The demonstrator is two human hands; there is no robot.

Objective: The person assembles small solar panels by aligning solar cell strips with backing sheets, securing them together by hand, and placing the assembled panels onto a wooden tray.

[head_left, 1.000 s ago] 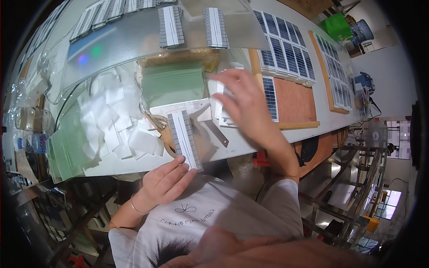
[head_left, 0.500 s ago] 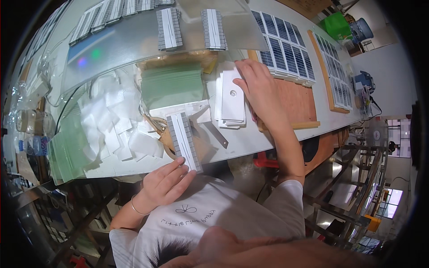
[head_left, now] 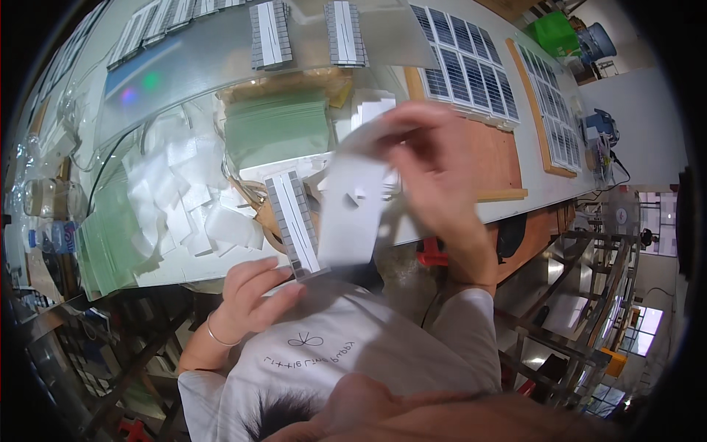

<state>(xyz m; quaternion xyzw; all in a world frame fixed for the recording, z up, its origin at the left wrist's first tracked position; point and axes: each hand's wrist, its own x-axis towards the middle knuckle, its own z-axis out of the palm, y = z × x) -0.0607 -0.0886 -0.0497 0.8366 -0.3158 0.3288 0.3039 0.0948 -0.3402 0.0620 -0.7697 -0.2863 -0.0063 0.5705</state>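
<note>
In the head view, the right hand [head_left: 434,158] was raised above the workbench [head_left: 515,140], its fingers pinched shut on the upper edge of a white sheet [head_left: 353,214], blurred by motion, that hung down toward 6 o'clock from the hand. At about 8 o'clock from that sheet, the left hand [head_left: 254,295] was closed on the near end of a grey solar cell strip [head_left: 293,221], thumb and fingers clamping it at the bench edge, the strip running away toward 12 o'clock.

The sheet hung just beside the strip, partly over its right side; my judgement is that a swinging corner could catch the strip and knock it askew, or that the thin cells could crack if the left hand pressed too hard on an end that juts past the bench edge.

No true container showed. A stack of pale green sheets [head_left: 276,125] lay at 12 o'clock from the strip, a second green stack [head_left: 110,243] at 9 o'clock, and loose white paper pieces [head_left: 184,191] were scattered between them. Two more grey strips [head_left: 269,33] rested on a clear panel at 12 o'clock, and framed solar panels [head_left: 464,62] lay at 1 o'clock.
</note>
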